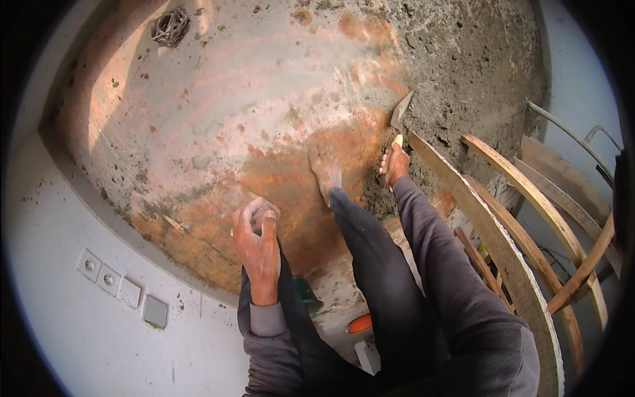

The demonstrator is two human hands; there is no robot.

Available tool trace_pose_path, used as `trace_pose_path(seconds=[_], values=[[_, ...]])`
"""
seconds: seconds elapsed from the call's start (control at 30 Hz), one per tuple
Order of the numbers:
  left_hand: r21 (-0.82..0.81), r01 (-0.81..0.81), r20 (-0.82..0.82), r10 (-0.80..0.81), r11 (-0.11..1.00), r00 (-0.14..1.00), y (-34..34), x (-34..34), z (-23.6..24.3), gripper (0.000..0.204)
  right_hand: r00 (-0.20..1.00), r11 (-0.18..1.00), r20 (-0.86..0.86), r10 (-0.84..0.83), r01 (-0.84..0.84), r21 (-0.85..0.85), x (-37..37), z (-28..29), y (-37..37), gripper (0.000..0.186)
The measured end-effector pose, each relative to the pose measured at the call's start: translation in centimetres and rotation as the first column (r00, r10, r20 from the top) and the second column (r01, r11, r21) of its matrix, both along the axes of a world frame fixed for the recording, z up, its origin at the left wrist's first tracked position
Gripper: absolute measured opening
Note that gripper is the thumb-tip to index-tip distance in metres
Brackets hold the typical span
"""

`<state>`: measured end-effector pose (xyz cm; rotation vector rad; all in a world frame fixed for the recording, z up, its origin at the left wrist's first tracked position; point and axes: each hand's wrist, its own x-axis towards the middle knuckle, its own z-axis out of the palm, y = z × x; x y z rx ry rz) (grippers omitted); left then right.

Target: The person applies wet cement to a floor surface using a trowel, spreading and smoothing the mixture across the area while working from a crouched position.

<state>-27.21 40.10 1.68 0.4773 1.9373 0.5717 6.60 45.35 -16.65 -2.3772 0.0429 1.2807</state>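
Note:
My right hand is wrapped round the pale wooden handle of a trowel. The trowel's metal blade points away from me, at the edge of the wet grey mortar spread over the floor at the far right. More mortar lies beside and below that hand. At the lower middle, my left hand hangs over my left leg with its fingers curled in. Nothing shows between its thumb and forefinger. One bare foot stands on the orange-stained floor between my hands.
Several boards lean at the right, and a long rough-edged plank runs beside my right arm. Sockets sit in the white wall at left. A coiled bundle lies far left. Between my legs are orange and green things.

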Motion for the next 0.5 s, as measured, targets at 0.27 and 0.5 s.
trace_pose_path(seconds=[0.27, 0.5], values=[[0.039, 0.084, -0.065, -0.081, 0.996, 0.995, -0.2, -0.9, 0.1, 0.030, 0.981, 0.979, -0.080, 0.176, -0.183, -0.092, -2.1, 2.9, -1.2, 0.026], [0.095, 0.251, 0.026, -0.255, 0.963, 0.967, 3.4, 2.0, 10.9, 0.030, 0.984, 0.972, 0.001, 0.177, -0.175, -0.156, -3.1, 4.1, -1.2, 0.029]])
